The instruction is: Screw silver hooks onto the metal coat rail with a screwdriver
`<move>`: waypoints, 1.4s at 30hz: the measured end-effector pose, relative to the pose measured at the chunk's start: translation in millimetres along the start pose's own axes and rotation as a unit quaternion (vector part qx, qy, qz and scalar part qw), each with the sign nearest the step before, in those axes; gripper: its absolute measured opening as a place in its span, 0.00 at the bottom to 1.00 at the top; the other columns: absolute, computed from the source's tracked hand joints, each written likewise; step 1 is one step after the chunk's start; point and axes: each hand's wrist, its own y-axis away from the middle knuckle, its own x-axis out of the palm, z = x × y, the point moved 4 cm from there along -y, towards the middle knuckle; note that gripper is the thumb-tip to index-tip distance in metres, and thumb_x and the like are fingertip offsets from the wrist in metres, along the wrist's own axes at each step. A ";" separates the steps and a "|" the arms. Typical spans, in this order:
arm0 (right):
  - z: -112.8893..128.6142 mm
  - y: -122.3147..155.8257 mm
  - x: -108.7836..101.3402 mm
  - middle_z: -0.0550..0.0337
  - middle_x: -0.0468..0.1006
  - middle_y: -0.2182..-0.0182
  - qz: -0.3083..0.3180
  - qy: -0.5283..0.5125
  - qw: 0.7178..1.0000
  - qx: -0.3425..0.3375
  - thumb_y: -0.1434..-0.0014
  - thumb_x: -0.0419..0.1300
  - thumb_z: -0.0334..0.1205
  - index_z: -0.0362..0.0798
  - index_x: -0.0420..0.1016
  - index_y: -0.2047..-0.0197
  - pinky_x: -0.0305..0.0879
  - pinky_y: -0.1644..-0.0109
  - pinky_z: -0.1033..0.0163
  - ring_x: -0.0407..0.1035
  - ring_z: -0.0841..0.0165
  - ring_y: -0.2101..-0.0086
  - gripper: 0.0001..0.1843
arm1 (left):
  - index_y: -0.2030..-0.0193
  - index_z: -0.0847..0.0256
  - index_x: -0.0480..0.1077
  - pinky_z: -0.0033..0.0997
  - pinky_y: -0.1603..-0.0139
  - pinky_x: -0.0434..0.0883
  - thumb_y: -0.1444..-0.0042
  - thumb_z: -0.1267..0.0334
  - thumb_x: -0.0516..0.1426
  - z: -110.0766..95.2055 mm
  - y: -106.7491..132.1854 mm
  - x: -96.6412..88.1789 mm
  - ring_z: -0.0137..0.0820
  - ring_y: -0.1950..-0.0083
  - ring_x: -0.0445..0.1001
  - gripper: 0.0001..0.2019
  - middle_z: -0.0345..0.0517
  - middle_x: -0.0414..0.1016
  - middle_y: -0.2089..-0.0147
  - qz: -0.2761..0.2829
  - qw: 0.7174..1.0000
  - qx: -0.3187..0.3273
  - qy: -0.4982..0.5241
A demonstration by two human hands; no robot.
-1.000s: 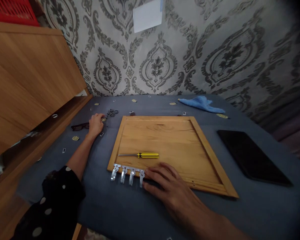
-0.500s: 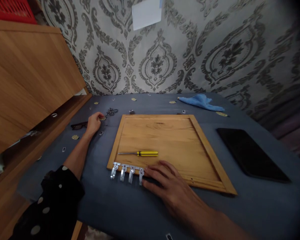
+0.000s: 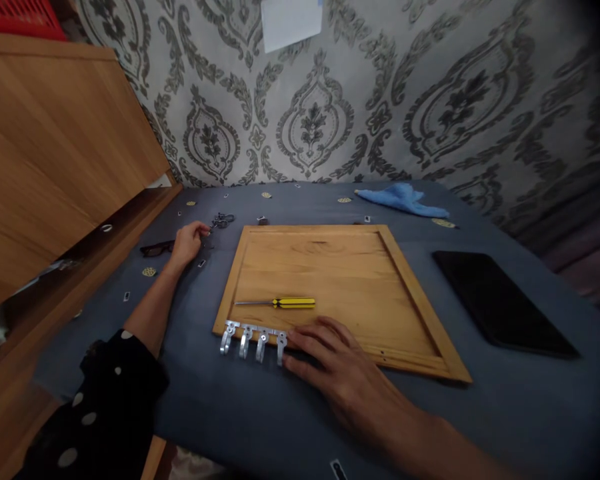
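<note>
A framed wooden board (image 3: 310, 267) lies on the blue-grey cloth. Along its near left edge runs a metal hook rail (image 3: 256, 331) with several silver hooks hanging over the edge. My right hand (image 3: 337, 367) rests on the near edge with fingers stretched out, its fingertips at the rail's right end. On the board, a screwdriver (image 3: 293, 303) with a yellow and black handle lies sideways. My left hand (image 3: 187, 243) reaches to the far left, thumb and fingertips closed together beside a small pile of metal pieces (image 3: 223, 219). What it pinches is too small to make out.
Eyeglasses (image 3: 156, 249) lie just left of my left hand. A black tablet-like slab (image 3: 503, 303) is to the right of the board. Behind it sits a crumpled blue cloth (image 3: 403, 199). A wooden cabinet (image 3: 65, 140) borders the left side, and a patterned wall stands behind.
My left fingertips have shifted slightly toward the small metal pile and closed together. The right hand stays at the rail. The whole view has moved slightly.
</note>
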 end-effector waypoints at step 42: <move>2.1 -3.0 -2.3 0.53 0.82 0.51 -0.021 0.013 1.000 -0.016 0.37 0.55 0.24 0.48 0.78 0.50 0.68 0.42 0.48 0.72 0.60 0.50 0.17 | 0.43 0.63 0.70 0.48 0.44 0.76 0.34 0.55 0.58 -26.8 41.1 -16.9 0.38 0.45 0.75 0.17 0.52 0.73 0.43 0.089 0.957 0.140 -0.236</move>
